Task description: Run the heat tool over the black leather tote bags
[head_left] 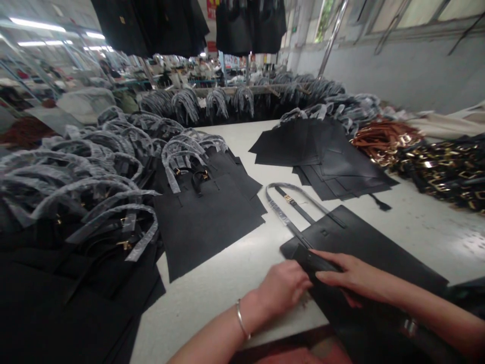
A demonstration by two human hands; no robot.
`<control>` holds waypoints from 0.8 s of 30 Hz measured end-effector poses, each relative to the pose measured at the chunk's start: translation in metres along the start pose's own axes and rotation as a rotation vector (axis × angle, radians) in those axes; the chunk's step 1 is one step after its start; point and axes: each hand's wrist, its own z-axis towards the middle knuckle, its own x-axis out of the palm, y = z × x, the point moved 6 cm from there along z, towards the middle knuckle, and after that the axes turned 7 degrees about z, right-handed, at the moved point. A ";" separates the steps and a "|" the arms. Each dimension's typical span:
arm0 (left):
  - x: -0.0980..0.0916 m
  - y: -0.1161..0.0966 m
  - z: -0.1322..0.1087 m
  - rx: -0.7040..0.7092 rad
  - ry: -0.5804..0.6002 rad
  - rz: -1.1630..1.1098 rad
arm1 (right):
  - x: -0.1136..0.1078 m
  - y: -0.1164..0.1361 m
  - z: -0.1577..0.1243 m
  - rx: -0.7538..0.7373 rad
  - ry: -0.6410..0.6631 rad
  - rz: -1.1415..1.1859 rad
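Observation:
A black leather bag panel (pixel 364 247) with a plastic-wrapped handle (pixel 282 202) lies on the white table (pixel 227 273) in front of me. A smaller black flap piece (pixel 314 263) lies over its near left corner. My left hand (pixel 282 288) is curled with its fingers closed on the flap's left edge. My right hand (pixel 350 278) lies flat on the flap, fingers stretched out and pressing it down. A silver bangle sits on my left wrist.
Stacks of black bags with wrapped handles (pixel 113 202) crowd the left side. Flat black panels (pixel 326 156) lie at the centre back. Brown straps (pixel 382 139) and gold-buckled black straps (pixel 447 172) are piled at the right. Black bags hang overhead (pixel 166 25).

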 end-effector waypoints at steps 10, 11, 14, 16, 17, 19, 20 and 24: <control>0.024 -0.035 -0.018 0.203 0.211 0.177 | 0.018 0.037 0.019 0.030 0.082 -0.013; 0.024 -0.035 -0.018 0.201 0.202 0.197 | 0.018 0.039 0.019 0.026 0.082 -0.033; 0.025 -0.042 -0.018 0.213 0.186 0.283 | 0.014 0.041 0.015 0.035 0.082 -0.118; 0.027 -0.051 -0.018 0.245 0.185 0.361 | 0.014 0.040 0.012 0.051 0.102 -0.143; 0.029 -0.056 -0.018 0.252 0.179 0.405 | 0.015 0.040 0.012 0.056 0.111 -0.141; 0.035 -0.063 -0.018 0.225 0.138 0.488 | 0.019 0.042 0.016 0.037 0.109 -0.138; 0.039 -0.066 -0.018 0.192 0.108 0.524 | 0.022 0.046 0.020 0.001 0.090 -0.146; 0.054 -0.073 -0.021 0.103 0.016 0.607 | 0.021 0.066 0.037 -0.192 -0.076 -0.182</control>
